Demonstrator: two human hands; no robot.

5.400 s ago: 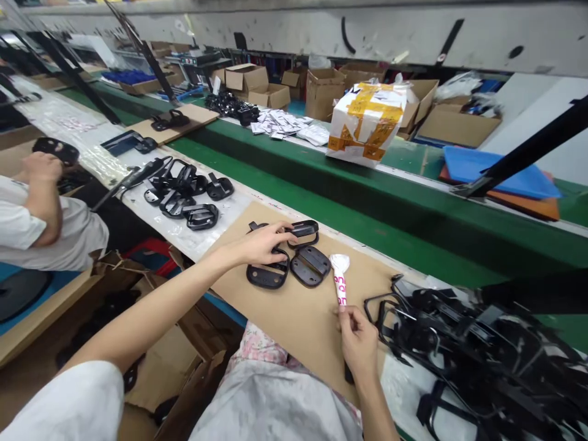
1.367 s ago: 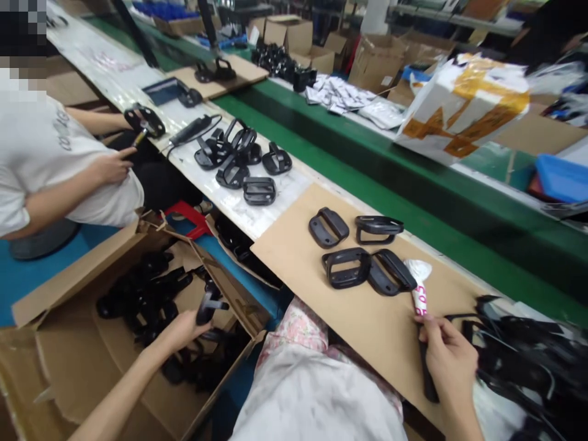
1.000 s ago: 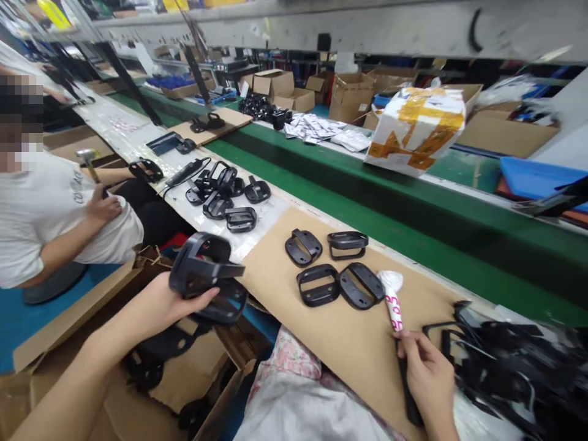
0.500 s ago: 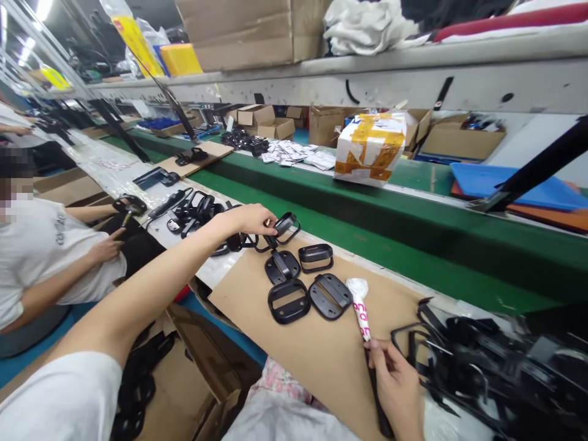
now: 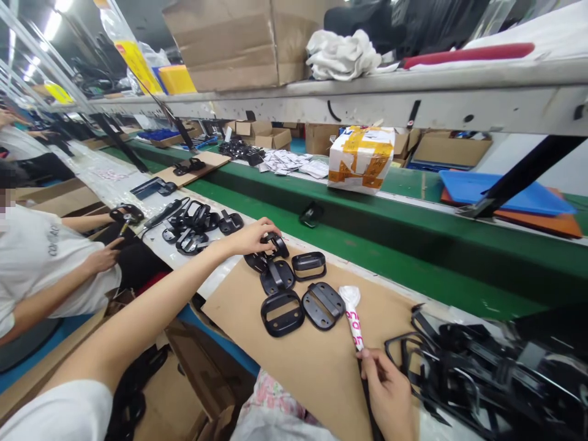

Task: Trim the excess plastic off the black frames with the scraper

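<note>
Now back from the carton (image 5: 202,358), pinching a frame (image 5: 280,245) between thumb and fingers of the left hand (image 5: 261,236), at the far left of the board (image 5: 294,367), just beside a second frame (image 5: 255,262). So making a bigger group than the four frames (image 5: 323,306) already there. Also with a loose frame (image 5: 312,214) newly on the belt (image 5: 362,251). Still pinching the wrapped tool (image 5: 353,324) in the right hand (image 5: 387,392).

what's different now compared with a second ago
The left hand has moved from over the carton to the brown board, holding a black part. Another part now lies on the green belt. The right hand still grips the wrapped tool; four parts stayed put.
</note>
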